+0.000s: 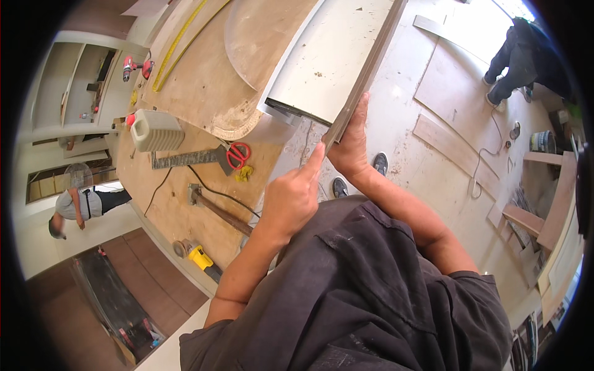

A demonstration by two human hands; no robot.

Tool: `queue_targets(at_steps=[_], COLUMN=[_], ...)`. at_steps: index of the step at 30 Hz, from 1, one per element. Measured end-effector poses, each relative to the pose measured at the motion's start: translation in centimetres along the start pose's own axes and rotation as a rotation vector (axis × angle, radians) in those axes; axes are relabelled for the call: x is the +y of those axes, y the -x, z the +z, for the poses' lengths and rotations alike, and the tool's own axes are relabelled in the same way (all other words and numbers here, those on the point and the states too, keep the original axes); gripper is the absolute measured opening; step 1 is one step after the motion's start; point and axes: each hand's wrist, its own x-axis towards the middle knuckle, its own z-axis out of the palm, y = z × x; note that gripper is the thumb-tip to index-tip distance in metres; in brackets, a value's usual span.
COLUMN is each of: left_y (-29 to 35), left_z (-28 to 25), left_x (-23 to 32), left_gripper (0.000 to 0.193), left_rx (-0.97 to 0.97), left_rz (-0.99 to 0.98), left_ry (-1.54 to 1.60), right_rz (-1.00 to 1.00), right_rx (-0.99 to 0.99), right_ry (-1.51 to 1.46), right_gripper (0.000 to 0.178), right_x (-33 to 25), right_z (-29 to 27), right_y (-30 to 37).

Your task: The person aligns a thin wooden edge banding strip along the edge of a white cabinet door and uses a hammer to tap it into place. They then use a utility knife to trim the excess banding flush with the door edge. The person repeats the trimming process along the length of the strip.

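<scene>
- The strip [371, 71], long and brown, runs from near to far along the right edge of a white panel [331, 52], its near end in front of the person.
- The right hand [351, 145] lies against the right side of the strip at its near end; most of its fingers are hidden, so I cannot tell how tightly it closes.
- The left hand [289, 203] has its index finger straight, the tip at the strip's near end, and the other fingers folded in; I cannot tell whether it pinches anything.
- Left of the panel, a tape measure [178, 46] stretches over the wooden bench [170, 216].
- Nearer on the bench stand a jug [158, 131] with a red cap and, to its right, red-handled scissors [237, 156] just beside a yellow scrap [245, 174].
- A hammer [219, 213] lies left of the left forearm, and a yellow grinder [201, 258] lies nearer still.
- A red drill [128, 68] sits at the far left.
- On the right, flat boards [451, 86] lie on the floor [396, 133]; a co-worker [520, 59] stands beyond them.
- Another person [86, 205] is at the left.
</scene>
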Motion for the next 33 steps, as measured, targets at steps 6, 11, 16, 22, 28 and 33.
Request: queue_targets(at_steps=[6,11,16,22,28,33], left_y=[-0.3,-1.4,1.0,-3.1,-0.1,-1.3], left_z=[1.3,0.7,-0.2,0.7,-0.9,1.1], left_x=[-0.1,-0.3,0.1,-0.4,0.4,-0.5], left_gripper=[0.051,0.051,0.049,0.05,0.052,0.052], left_rx=[0.019,0.038,-0.039,0.029,-0.057,-0.001], left_rz=[0.038,0.055,-0.001,0.094,-0.016,0.039], left_ry=[-0.009,0.02,0.017,-0.013,0.015,0.027], right_rz=[0.084,-0.007,0.25,0.023,0.061,0.006], right_rx=[-0.012,-0.037,-0.062,-0.031,-0.019,-0.011], right_ry=[-0.03,-0.004,-0.074,-0.036,-0.017,-0.021], right_gripper=[0.116,0.117,0.095,0.117,0.118,0.116], right_x=[-0.1,-0.9,1.7,-1.4,-0.2,-0.9], right_z=[0.5,-0.3,1.3,-0.3,-0.1,-0.1], right_y=[0.5,-0.4,0.5,-0.5,0.0,-0.2])
